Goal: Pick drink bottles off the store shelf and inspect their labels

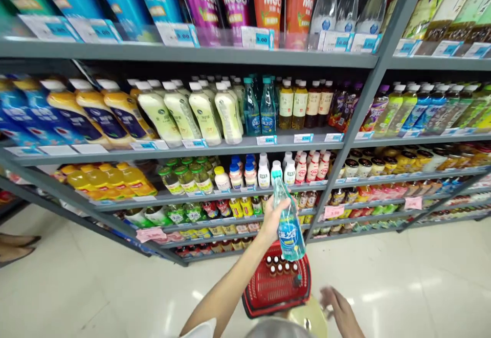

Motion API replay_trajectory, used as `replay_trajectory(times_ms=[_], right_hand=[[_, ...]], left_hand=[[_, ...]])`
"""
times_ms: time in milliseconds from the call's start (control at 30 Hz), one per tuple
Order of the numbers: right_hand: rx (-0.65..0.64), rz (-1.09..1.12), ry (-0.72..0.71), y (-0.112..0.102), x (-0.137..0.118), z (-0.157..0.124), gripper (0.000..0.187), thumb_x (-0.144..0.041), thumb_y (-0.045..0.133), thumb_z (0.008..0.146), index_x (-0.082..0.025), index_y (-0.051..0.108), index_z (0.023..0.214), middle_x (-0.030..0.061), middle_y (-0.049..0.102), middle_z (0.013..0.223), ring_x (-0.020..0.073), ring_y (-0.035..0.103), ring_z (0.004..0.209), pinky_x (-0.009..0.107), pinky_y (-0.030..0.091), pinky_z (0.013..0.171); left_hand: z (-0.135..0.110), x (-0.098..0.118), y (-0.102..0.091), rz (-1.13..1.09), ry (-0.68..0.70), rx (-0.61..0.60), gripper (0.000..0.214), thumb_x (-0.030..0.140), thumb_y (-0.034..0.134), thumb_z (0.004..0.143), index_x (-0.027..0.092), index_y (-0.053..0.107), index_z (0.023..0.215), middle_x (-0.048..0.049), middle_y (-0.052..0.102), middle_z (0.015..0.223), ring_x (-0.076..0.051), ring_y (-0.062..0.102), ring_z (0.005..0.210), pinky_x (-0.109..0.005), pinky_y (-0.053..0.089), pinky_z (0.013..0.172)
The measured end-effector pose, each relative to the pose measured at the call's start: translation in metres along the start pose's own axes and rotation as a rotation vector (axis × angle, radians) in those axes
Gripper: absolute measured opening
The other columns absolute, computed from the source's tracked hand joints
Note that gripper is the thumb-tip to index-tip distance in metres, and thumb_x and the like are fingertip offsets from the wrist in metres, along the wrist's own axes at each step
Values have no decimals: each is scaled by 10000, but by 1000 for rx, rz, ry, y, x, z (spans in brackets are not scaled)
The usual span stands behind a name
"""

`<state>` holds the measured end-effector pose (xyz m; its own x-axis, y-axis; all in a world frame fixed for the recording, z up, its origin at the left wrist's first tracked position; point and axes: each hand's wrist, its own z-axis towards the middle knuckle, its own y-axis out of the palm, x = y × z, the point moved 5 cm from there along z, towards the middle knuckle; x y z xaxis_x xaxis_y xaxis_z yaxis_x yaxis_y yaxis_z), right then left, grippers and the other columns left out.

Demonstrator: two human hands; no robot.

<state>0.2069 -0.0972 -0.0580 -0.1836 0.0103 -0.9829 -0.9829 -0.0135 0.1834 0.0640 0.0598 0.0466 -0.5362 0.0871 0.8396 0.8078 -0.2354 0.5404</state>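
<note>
My left hand point(271, 219) is closed around the upper part of a blue-green drink bottle point(290, 233), holding it tilted in front of the shelves. The bottle has a teal cap and a blue label. Below it is a red plastic shopping basket point(274, 295) with several dark, white-capped bottles point(282, 266) in it and one teal-capped bottle point(297, 279) at its right side. Low on the right, slightly blurred, my right hand point(335, 301) hangs beside the basket, fingers loosely apart and holding nothing. Two matching teal bottles point(267, 110) stand on the middle shelf.
A grey shelf rack point(230, 151) spans the view, packed with drinks, jars and price tags. Yellow-green bottles point(205, 113) stand left of the teal ones, and tea bottles point(299, 105) to the right. A person's feet point(17, 246) show at the far left on the pale tiled floor point(95, 287).
</note>
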Motion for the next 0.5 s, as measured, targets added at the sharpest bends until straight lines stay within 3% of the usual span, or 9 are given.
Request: replay_trajectory(times_ms=[67, 167, 367, 500], right_hand=[[29, 148, 146, -7, 16, -11, 588, -770, 592, 899, -221, 800, 946, 95, 734, 804, 244, 694, 681, 358, 593, 616], [8, 424, 331, 2, 28, -17, 604, -742, 606, 902, -208, 799, 1109, 154, 771, 1043, 300, 730, 875, 432, 602, 742], [-124, 543, 363, 24, 15, -24, 526, -634, 577, 980, -168, 778, 1118, 150, 768, 988, 307, 719, 923, 448, 572, 814], [-70, 493, 354, 17, 14, -32, 540, -639, 654, 941, -174, 745, 1202, 145, 764, 1029, 291, 721, 863, 421, 555, 757]], left_hand=[[-22, -39, 4, -96, -115, 46, 459, 417, 878, 721, 205, 644, 1054, -39, 724, 899, -180, 702, 685, -299, 544, 609], [-50, -65, 12, -148, -164, 59, 428, 399, 883, 726, 205, 659, 1035, -35, 721, 901, -165, 699, 715, -285, 549, 649], [-67, -63, 19, -130, -146, -43, 510, 423, 877, 762, 201, 649, 1160, -70, 737, 995, -175, 706, 776, -288, 555, 691], [-69, -63, 21, -168, -143, -102, 530, 442, 872, 762, 201, 628, 1167, -94, 740, 1015, -217, 726, 807, -307, 564, 659]])
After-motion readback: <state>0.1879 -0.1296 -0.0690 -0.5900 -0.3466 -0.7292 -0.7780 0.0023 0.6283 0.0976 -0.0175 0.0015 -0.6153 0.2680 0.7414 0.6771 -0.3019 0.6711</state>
